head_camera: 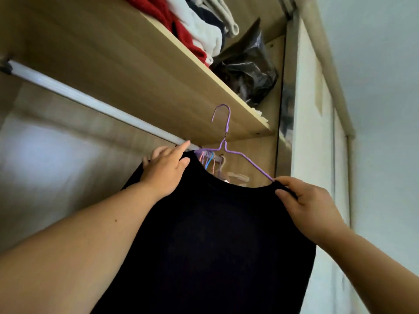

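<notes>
Soft, dim light throughout; a pale glare washes the frame's left, the rail (pixel 74 92) smears with blur, and the right edge bows.

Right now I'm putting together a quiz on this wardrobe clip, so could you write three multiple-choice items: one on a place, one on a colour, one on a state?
1. Where does the red garment lie?
A. On the shelf above the rod
B. Draped over the rod
C. On the floor

2. What colour is the hanger inside the black garment?
A. Blue
B. Purple
C. White

3. How is the hanger's hook?
A. Hooked over the rod
B. Free, raised in front of the shelf edge
C. Tucked inside the garment

Answers:
1 A: it lies on the board above the rod.
2 B: its bare wire shows purple.
3 B: the hook catches nothing, while the left hand and right hand hold the garment's shoulders.
</notes>
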Tool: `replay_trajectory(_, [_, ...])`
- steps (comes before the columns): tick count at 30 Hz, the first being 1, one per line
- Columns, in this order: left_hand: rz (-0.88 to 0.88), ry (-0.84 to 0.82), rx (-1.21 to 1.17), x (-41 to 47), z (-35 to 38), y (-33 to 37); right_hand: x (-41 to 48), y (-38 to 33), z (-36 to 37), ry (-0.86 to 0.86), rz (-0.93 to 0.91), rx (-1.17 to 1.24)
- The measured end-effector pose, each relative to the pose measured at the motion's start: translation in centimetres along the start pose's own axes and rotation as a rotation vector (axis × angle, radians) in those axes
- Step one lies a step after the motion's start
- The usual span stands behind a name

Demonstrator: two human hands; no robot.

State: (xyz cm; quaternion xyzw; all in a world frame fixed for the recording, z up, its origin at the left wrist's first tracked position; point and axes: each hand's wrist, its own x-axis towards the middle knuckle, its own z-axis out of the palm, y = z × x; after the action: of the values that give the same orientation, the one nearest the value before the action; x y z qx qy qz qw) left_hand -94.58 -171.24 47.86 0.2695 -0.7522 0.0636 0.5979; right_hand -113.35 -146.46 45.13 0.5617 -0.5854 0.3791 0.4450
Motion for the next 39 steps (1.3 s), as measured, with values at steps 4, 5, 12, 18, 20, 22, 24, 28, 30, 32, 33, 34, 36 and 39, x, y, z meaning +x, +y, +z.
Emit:
replay_trajectory(4, [0.123,-0.007,-0.142,-5.0,-0.1,7.0,-6.5,1.5,-7.2,-0.099,0.171,-0.048])
replay_trajectory(5, [0.141,-0.027,-0.193,-6.7,-0.1,8.8,-8.4,1.7,-9.2,-0.123,0.218,-0.063])
replay_trajectory(12, [0.196,-0.295,-0.522,-19.1,-1.6,20.5,-20.3,0.3,-22.8,-0.343,0.533,-0.245])
replay_trajectory(18, [0.255,-0.493,-0.732,-29.3,-2.5,28.2,-30.1,-3.6,-33.2,-0.274,0.757,-0.332])
replay_trajectory(20, [0.288,-0.562,-0.787,-32.1,-2.7,30.1,-32.9,-5.1,-36.1,-0.253,0.830,-0.379])
replay_trajectory(22, [0.315,-0.661,-0.861,-34.7,-3.0,32.1,-35.7,-6.8,-38.7,-0.247,0.912,-0.435])
replay_trajectory(24, [0.361,-0.737,-0.927,-37.0,-3.1,34.2,-38.3,-8.7,-41.0,-0.256,1.003,-0.487])
replay_trajectory(28, [0.477,-0.871,-1.070,-41.9,-4.0,38.8,-43.5,-13.4,-45.1,-0.204,1.175,-0.598])
replay_trajectory(30, [0.526,-0.931,-1.134,-44.4,-4.6,40.7,-45.7,-16.3,-46.5,-0.190,1.250,-0.649])
replay_trajectory(32, [0.585,-1.023,-1.208,-47.1,-5.5,42.2,-47.8,-19.8,-47.6,-0.183,1.335,-0.708])
replay_trajectory(33, [0.617,-1.066,-1.243,-48.5,-6.0,42.8,-48.7,-21.7,-48.0,-0.184,1.374,-0.737])
replay_trajectory(34, [0.656,-1.097,-1.268,-49.7,-6.5,43.3,-49.4,-23.5,-48.3,-0.181,1.414,-0.762])
replay_trajectory(36, [0.756,-1.157,-1.310,-52.4,-8.0,44.0,-51.1,-27.5,-48.7,-0.157,1.504,-0.828])
replay_trajectory(39, [0.880,-1.247,-1.379,-55.9,-10.8,44.4,-52.9,-33.5,-48.9,-0.098,1.605,-0.914])
